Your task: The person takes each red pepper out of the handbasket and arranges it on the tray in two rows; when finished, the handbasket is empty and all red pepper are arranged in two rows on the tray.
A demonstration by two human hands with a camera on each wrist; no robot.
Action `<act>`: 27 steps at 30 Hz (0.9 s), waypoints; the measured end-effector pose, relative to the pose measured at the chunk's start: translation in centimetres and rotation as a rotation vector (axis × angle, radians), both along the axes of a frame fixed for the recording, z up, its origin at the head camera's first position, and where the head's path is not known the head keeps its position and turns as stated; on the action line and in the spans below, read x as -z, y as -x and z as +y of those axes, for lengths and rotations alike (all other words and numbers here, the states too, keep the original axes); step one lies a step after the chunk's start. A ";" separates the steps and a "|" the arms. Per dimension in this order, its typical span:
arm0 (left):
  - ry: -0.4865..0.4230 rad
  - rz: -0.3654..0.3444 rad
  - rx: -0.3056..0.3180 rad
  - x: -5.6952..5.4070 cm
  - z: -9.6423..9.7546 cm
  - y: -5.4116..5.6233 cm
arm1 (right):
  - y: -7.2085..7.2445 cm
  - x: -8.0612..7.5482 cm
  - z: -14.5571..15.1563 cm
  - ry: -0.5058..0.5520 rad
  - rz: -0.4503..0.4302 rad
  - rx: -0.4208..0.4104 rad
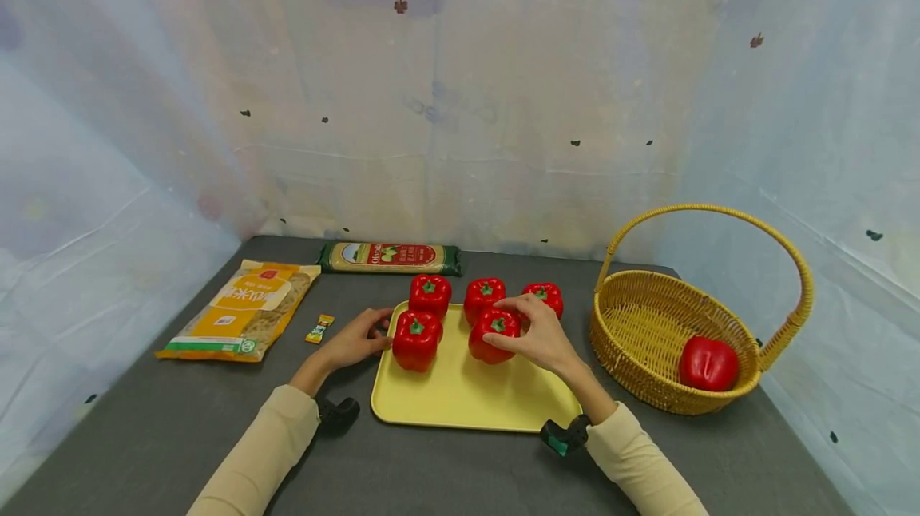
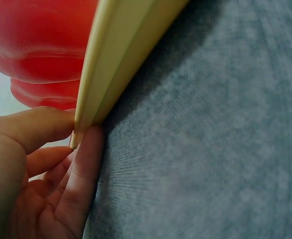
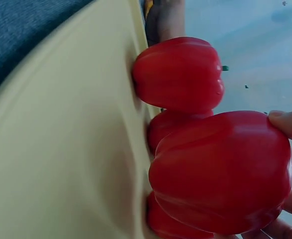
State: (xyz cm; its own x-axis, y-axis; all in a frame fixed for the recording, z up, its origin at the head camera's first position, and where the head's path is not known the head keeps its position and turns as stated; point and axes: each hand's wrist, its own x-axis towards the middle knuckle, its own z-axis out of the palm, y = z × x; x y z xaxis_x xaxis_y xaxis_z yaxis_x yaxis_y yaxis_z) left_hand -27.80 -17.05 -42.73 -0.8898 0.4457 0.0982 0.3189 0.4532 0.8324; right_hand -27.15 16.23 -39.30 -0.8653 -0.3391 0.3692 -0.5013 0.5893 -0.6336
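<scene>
My right hand (image 1: 542, 336) grips a red bell pepper (image 1: 489, 340) by its top, thumb on the near side and fingers behind, over the yellow tray (image 1: 467, 412). In the right wrist view this pepper (image 3: 220, 172) fills the middle, and a shadow lies on the tray beside it. My left hand (image 1: 355, 340) pinches the tray's left rim; the left wrist view shows the thumb and fingers on either side of the edge (image 2: 86, 114). Next to that hand stands another red bell pepper (image 1: 417, 344). Further red peppers (image 1: 430, 292) stand along the tray's far side.
A wicker basket (image 1: 611, 336) with a tall handle stands at the right, holding one red pepper (image 1: 707, 364). At the left lie an orange food bag (image 1: 247, 308) and a small wrapped candy (image 1: 319, 328). A long pasta package (image 1: 388, 258) lies at the back.
</scene>
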 end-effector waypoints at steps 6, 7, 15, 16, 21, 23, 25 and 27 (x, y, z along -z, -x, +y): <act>0.004 0.000 -0.006 0.1 0.0 0.1 | 0.3 0.7 -0.5 -0.015 -0.017 0.015; 0.005 0.001 -0.007 0.0 0.0 0.0 | 0.3 0.8 -0.6 -0.014 -0.017 0.014; 0.014 0.011 -0.009 -0.1 0.0 -0.1 | 0.6 1.2 -0.6 0.007 -0.029 -0.001; 0.017 0.011 -0.009 -0.2 0.0 -0.1 | 0.6 1.2 -0.6 0.006 -0.032 -0.008; 0.021 0.006 -0.013 -0.1 0.1 -0.1 | 0.4 1.1 -0.4 -0.016 -0.061 -0.058; 0.020 0.006 -0.014 -0.2 0.1 -0.2 | 0.4 1.0 -0.3 -0.034 -0.062 -0.077; 0.019 0.005 -0.014 -0.2 0.1 -0.2 | 0.3 1.0 -0.2 -0.049 -0.061 -0.096; 0.020 0.004 -0.014 -0.3 0.1 -0.3 | 0.3 0.9 -0.2 -0.058 -0.058 -0.118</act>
State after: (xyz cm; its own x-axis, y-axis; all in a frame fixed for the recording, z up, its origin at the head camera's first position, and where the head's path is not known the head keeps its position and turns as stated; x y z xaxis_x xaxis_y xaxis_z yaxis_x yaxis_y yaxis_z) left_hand -27.51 -16.95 -42.45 -0.8957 0.4349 0.0930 0.3158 0.4747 0.8215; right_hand -27.46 16.04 -40.23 -0.8377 -0.4587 0.2963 -0.5324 0.5650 -0.6304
